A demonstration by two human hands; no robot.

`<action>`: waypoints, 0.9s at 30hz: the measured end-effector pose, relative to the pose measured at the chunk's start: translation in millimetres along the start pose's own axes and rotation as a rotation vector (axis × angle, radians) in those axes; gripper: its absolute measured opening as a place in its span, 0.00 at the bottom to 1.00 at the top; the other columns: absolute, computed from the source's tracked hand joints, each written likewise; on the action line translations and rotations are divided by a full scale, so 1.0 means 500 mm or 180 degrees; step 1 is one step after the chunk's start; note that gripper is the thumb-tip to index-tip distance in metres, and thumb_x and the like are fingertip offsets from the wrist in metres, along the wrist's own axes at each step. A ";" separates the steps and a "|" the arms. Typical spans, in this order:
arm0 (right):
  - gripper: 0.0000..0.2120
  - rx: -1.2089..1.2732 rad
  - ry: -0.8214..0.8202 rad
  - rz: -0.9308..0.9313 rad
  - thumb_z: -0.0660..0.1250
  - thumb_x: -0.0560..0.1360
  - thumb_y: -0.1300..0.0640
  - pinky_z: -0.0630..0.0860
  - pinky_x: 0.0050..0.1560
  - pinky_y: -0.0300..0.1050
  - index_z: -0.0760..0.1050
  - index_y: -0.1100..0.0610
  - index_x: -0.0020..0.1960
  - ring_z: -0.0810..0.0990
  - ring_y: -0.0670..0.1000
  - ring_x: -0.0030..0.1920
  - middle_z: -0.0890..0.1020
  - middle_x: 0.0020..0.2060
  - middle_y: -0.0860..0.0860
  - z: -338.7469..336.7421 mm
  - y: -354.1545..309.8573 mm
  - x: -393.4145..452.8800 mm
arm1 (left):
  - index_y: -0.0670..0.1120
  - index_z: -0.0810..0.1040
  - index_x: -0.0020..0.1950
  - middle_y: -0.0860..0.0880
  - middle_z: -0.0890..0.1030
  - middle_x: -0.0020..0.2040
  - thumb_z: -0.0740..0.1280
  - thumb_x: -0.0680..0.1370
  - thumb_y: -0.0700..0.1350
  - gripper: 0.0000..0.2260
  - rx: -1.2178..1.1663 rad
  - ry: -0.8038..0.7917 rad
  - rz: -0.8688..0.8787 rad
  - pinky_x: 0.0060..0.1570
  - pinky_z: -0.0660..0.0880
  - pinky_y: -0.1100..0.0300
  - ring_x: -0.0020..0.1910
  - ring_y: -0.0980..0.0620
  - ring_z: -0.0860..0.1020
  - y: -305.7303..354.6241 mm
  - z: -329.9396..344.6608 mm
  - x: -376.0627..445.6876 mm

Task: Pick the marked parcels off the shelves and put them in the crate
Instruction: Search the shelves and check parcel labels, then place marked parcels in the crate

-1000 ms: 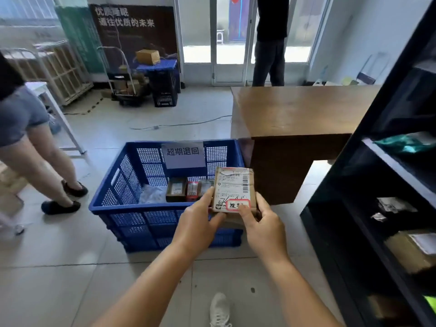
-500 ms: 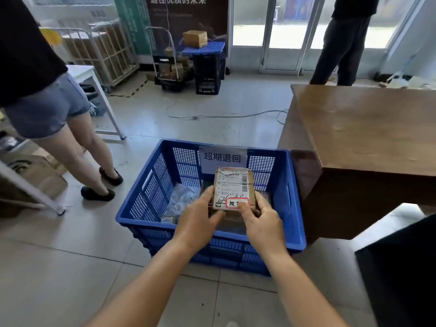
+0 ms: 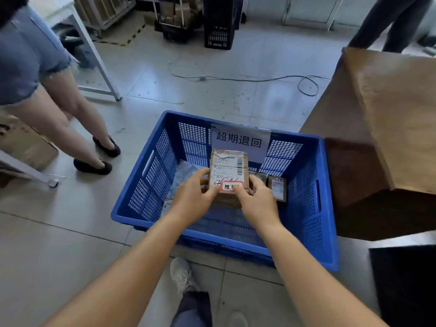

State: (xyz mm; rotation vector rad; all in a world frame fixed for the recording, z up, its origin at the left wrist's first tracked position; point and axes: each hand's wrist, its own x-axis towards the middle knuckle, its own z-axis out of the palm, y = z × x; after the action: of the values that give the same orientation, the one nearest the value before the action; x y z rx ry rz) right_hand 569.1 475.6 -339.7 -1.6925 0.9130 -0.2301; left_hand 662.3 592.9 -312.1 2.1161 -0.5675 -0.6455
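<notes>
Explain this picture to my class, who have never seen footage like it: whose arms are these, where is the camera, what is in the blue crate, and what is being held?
There is no machine here. A person wears a camera on their head, so you look down along their own two arms. The left hand and right hand together grip a small cardboard parcel with a white shipping label and a red-bordered sticker, holding it over the blue crate on the tiled floor. The crate carries a paper sign on its far wall. Inside lie a clear plastic bag and a small boxed parcel. A brown wooden desk stands to the right, and another person stands to the left.
</notes>
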 end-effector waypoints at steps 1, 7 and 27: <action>0.08 -0.0014 0.0008 0.0056 0.66 0.76 0.52 0.78 0.55 0.49 0.74 0.41 0.52 0.80 0.43 0.51 0.81 0.50 0.39 0.015 -0.003 0.024 | 0.50 0.71 0.68 0.55 0.79 0.58 0.68 0.77 0.45 0.19 -0.0020 -0.0055 -0.0047 0.52 0.71 0.63 0.51 0.60 0.75 -0.012 -0.007 0.029; 0.21 -0.0127 0.0002 0.0648 0.67 0.75 0.56 0.74 0.52 0.42 0.69 0.48 0.67 0.78 0.46 0.54 0.79 0.54 0.42 0.120 0.009 0.166 | 0.49 0.70 0.70 0.53 0.80 0.59 0.69 0.77 0.42 0.21 0.0085 -0.0539 -0.0277 0.47 0.69 0.71 0.49 0.60 0.75 -0.109 -0.040 0.206; 0.15 -0.0666 -0.1255 0.1980 0.63 0.77 0.60 0.73 0.42 0.39 0.71 0.47 0.61 0.78 0.45 0.48 0.79 0.54 0.43 0.489 0.488 0.487 | 0.46 0.72 0.61 0.47 0.81 0.55 0.68 0.75 0.41 0.15 0.0896 -0.0883 -0.1833 0.48 0.75 0.55 0.52 0.47 0.78 -0.740 0.194 0.516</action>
State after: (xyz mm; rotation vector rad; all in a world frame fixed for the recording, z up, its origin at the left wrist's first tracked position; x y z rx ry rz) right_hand 766.9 479.7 -713.2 -1.4792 1.1327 0.6121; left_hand 861.4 587.3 -728.4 2.4926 -0.1892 -1.2554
